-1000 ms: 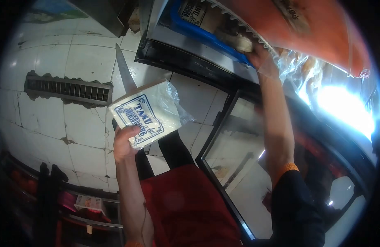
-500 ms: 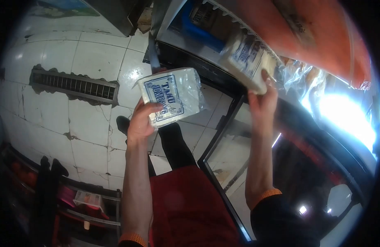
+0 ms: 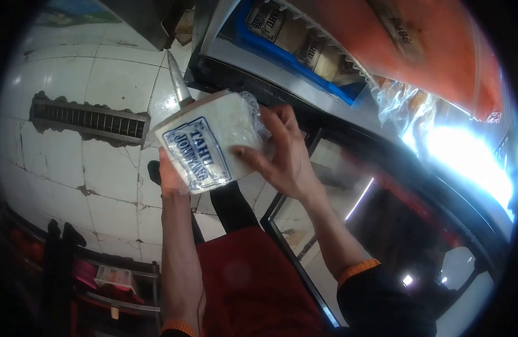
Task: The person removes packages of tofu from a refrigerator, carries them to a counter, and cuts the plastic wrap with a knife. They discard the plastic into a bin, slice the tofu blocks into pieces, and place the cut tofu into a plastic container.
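Note:
A white tofu pack [image 3: 197,149] in clear plastic, with blue "TAHU" lettering, lies across both hands. My right hand [image 3: 287,157] grips its right side, thumb on top. My left hand [image 3: 173,173] is closed around the left edge from below, most of its fingers hidden. The other pack that my left hand held appears to lie underneath, largely covered. From behind the packs a knife blade [image 3: 179,81] points up and left; its handle is hidden. More tofu packs [image 3: 321,56] lie in a blue tray [image 3: 270,48] inside the opened cooler.
An orange-red bag [image 3: 433,50] and crumpled clear plastic [image 3: 402,106] lie right of the tray, near a bright glare. The open glass door [image 3: 321,196] stands at my right. A drain grate [image 3: 90,121] is set in the tiled floor, and a rack [image 3: 118,306] stands lower left.
My right hand has brought a tofu pack from the cooler leftward onto the one in my left hand. The blue tray shows more clearly, and more of the knife blade is visible.

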Tool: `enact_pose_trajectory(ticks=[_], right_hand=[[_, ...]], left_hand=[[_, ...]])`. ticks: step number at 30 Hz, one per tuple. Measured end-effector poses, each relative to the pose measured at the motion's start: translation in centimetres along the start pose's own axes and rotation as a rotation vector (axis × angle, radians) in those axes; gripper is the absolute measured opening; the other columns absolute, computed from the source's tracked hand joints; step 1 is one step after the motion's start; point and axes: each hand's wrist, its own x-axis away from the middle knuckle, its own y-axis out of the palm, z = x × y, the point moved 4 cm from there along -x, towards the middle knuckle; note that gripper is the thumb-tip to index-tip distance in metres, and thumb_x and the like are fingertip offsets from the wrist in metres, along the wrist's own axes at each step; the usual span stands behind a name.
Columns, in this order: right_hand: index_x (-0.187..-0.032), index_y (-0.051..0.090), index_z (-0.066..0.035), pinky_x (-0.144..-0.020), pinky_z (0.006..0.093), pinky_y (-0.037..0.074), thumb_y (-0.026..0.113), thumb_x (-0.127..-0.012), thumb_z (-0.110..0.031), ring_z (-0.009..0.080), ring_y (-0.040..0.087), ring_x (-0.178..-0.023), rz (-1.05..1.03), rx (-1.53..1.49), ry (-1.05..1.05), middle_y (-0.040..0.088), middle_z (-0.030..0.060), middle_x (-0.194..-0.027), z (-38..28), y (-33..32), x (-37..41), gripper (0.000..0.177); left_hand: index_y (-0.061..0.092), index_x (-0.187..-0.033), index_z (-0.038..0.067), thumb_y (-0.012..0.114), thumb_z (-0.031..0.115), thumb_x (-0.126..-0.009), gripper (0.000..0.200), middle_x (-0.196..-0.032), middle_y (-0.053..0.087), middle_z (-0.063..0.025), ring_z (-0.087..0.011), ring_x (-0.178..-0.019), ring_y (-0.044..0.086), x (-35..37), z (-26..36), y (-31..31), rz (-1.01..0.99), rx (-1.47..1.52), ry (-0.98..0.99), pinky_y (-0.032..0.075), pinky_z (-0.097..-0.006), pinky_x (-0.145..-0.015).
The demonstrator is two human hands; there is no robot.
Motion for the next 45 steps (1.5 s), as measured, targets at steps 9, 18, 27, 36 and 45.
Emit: enact_pose_trajectory(ticks=[9,18,27,36,45], right_hand=[[-0.105,0.061,-0.002,-0.068,0.0279,0.048,0.062,-0.092,-0.015,0.0124,0.060,-0.074,0.508,0.046,0.137,0.066,0.0086,-0.089,9.4,-8.2,-6.1,0.019],[-0.118,0.061,-0.004,-0.076,0.0306,0.050,0.058,-0.094,-0.021,0.0147,0.060,-0.087,0.236,0.089,-0.107,0.064,0.0055,-0.100,23.0,-7.4,-17.9,0.029],[-0.121,0.060,-0.003,-0.084,0.0303,0.052,0.060,-0.092,-0.016,0.0169,0.061,-0.098,0.142,-0.871,0.379,0.065,0.0068,-0.107,16.2,-5.1,-17.8,0.032],[-0.119,0.056,-0.001,-0.092,0.0311,0.049,0.058,-0.095,-0.018,0.0199,0.060,-0.104,0.299,-1.100,0.206,0.063,0.0098,-0.113,16.9,-5.0,-18.5,0.029],[-0.125,0.053,-0.005,-0.101,0.0402,0.045,0.056,-0.095,-0.021,0.0262,0.055,-0.115,0.482,-1.374,0.271,0.058,0.0106,-0.123,13.2,-7.7,-10.9,0.034]], left_hand=[[0.038,-0.140,-0.001,0.063,0.065,-0.080,0.093,-0.127,0.056,-0.0164,-0.0283,-0.112,0.059,2.5,1.3,-1.0,0.220,-0.185,0.126,0.054,-0.0404,-0.089],[0.032,-0.147,0.003,0.061,0.068,-0.080,0.097,-0.146,0.038,-0.0143,-0.0251,-0.131,0.041,2.3,1.4,1.2,0.130,-0.253,0.077,0.042,-0.0399,-0.105],[0.035,-0.144,0.005,0.056,0.065,-0.085,0.086,-0.138,0.046,-0.0157,-0.0275,-0.122,0.052,2.7,1.0,-1.3,0.078,-0.149,0.054,0.051,-0.0426,-0.096],[0.036,-0.144,0.005,0.060,0.064,-0.083,0.088,-0.141,0.044,-0.0136,-0.0252,-0.123,0.050,2.1,1.1,-0.4,0.074,-0.176,0.090,0.050,-0.0410,-0.096],[0.041,-0.140,0.005,0.051,0.061,-0.090,0.076,-0.130,0.054,-0.0157,-0.0275,-0.113,0.058,1.8,0.8,-1.0,0.052,-0.128,0.089,0.054,-0.0410,-0.091]])
